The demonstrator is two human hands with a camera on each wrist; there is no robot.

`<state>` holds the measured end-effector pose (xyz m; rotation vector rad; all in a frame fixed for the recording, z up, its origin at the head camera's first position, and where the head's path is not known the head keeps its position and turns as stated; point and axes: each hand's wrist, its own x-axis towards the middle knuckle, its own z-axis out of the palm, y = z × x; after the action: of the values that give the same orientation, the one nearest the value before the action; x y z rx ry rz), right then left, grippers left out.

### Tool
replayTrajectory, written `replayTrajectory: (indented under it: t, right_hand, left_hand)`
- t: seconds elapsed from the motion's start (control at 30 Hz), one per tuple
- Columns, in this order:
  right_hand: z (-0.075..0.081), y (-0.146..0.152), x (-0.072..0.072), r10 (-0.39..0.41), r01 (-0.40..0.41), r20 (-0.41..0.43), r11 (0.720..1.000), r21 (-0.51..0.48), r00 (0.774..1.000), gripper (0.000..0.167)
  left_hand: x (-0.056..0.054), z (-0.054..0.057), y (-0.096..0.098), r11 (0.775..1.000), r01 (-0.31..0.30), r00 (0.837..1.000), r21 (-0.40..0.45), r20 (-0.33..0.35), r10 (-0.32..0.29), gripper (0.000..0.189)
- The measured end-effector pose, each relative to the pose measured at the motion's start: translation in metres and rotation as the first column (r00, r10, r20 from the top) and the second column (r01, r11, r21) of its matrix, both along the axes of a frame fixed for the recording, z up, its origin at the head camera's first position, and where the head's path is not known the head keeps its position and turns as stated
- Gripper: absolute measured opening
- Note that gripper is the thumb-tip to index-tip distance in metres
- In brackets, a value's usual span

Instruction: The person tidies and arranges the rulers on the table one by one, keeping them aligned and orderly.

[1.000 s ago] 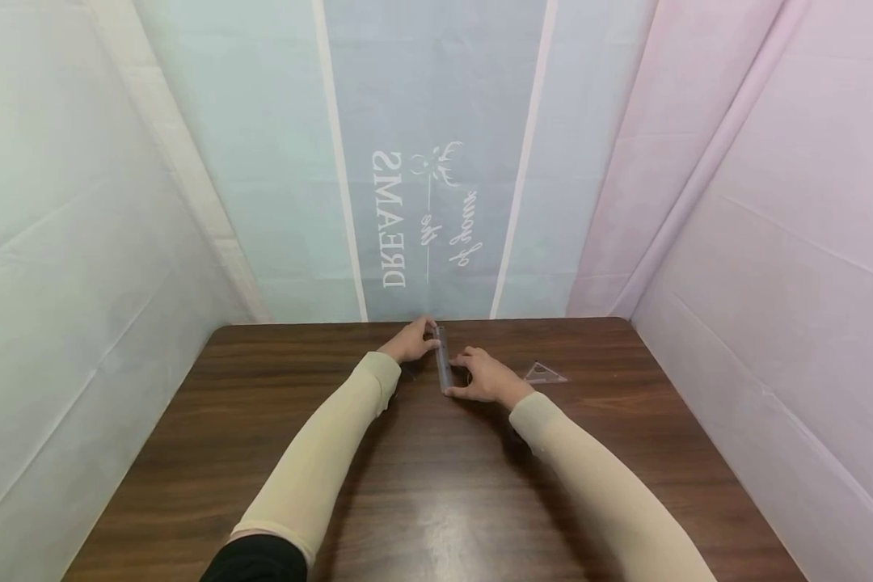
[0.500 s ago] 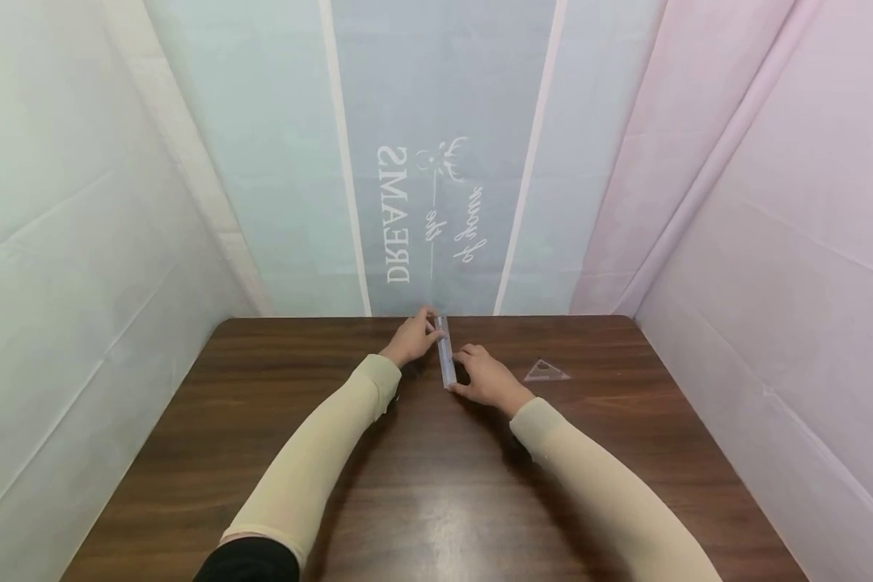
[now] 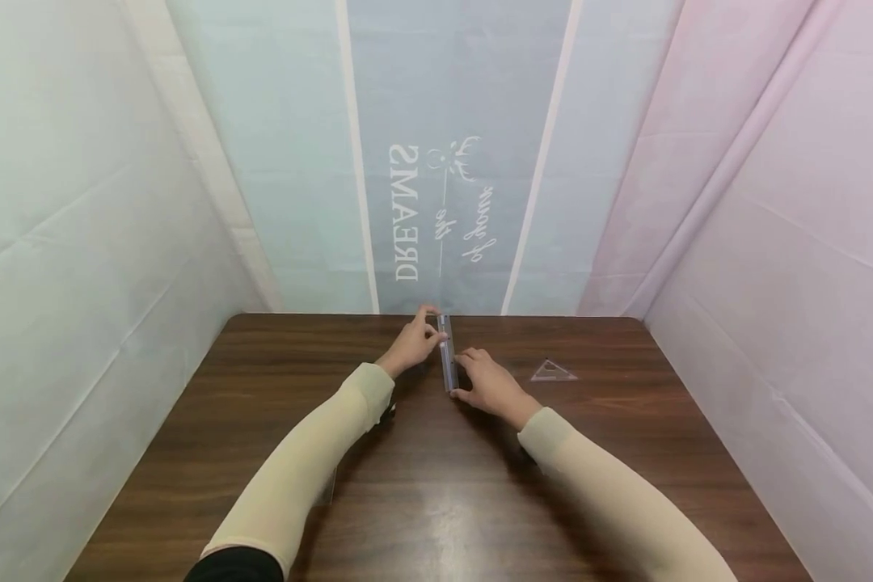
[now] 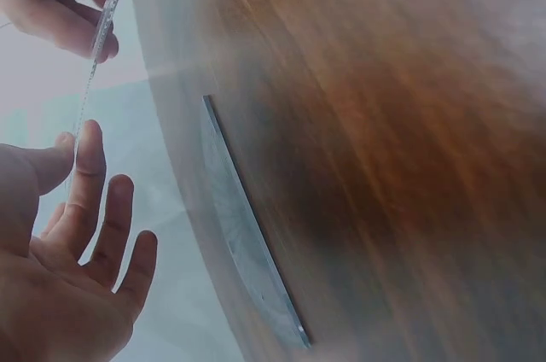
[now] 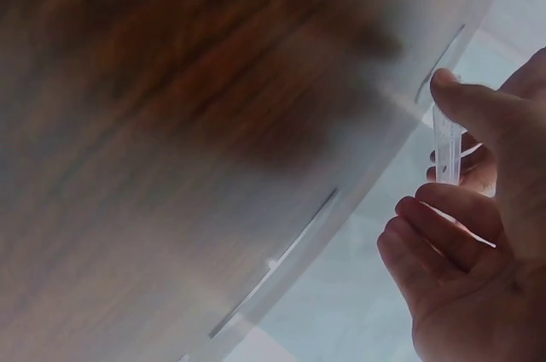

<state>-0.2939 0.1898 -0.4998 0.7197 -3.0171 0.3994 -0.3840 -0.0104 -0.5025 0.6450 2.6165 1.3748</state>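
Observation:
Both hands hold a narrow clear ruler (image 3: 447, 356) near the back edge of the table. At its far end, my left hand (image 3: 411, 343) pinches it between thumb and fingers. My right hand (image 3: 491, 384) pinches the near end, thumb toward me. In the left wrist view the ruler (image 4: 101, 33) stands edge-on, apart from the tabletop. A clear half-round protractor (image 4: 247, 234) lies flat there, below the hands. The right wrist view shows the ruler (image 5: 447, 148) between the right thumb and fingers.
A clear triangular set square (image 3: 553, 372) lies on the brown wooden table (image 3: 436, 469), right of the right hand. Another clear edge (image 3: 327, 489) shows beside the left sleeve; its kind is hidden. Cloth walls (image 3: 451, 97) with lettering enclose the back and sides.
The ruler stays between both hands near the same spot, its face catching the light differently. The left forearm has shifted left, uncovering a clear edge. The whole view has drifted slightly.

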Motion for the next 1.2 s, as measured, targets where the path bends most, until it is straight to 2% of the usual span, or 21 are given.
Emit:
replayTrajectory:
  t: [0.33,0.6,0.77,0.97,1.07,1.2]
  right_hand:
    - [0.009,-0.008,0.023,0.040,-0.041,-0.022,0.998,-0.043,0.999,0.069]
    - [0.013,-0.014,0.037,0.074,-0.076,-0.039,0.995,-0.067,0.997,0.066]
    - [0.015,-0.018,0.043,0.115,-0.120,-0.060,0.989,-0.089,0.992,0.066]
    - [0.017,-0.025,0.049,0.150,-0.156,-0.069,0.983,-0.098,0.986,0.066]
    - [0.017,-0.028,0.052,0.165,-0.172,-0.067,0.977,-0.126,0.984,0.065]
    - [0.018,-0.033,0.058,0.184,-0.190,-0.057,0.972,-0.135,0.981,0.064]
  left_hand:
    - [0.022,0.007,-0.019,0.999,0.016,1.000,0.038,-0.002,-0.016,0.054]
    - [0.034,0.009,-0.036,0.998,0.029,1.000,0.062,0.004,-0.030,0.058]
    - [0.039,0.013,-0.053,0.992,0.104,0.994,0.066,0.012,-0.105,0.059]
    - [0.041,0.016,-0.075,0.970,0.235,0.972,0.068,-0.017,-0.234,0.064]
    - [0.043,0.014,-0.084,0.965,0.253,0.968,0.066,-0.019,-0.252,0.067]
    - [0.048,0.012,-0.090,0.972,0.232,0.973,0.036,-0.011,-0.232,0.065]
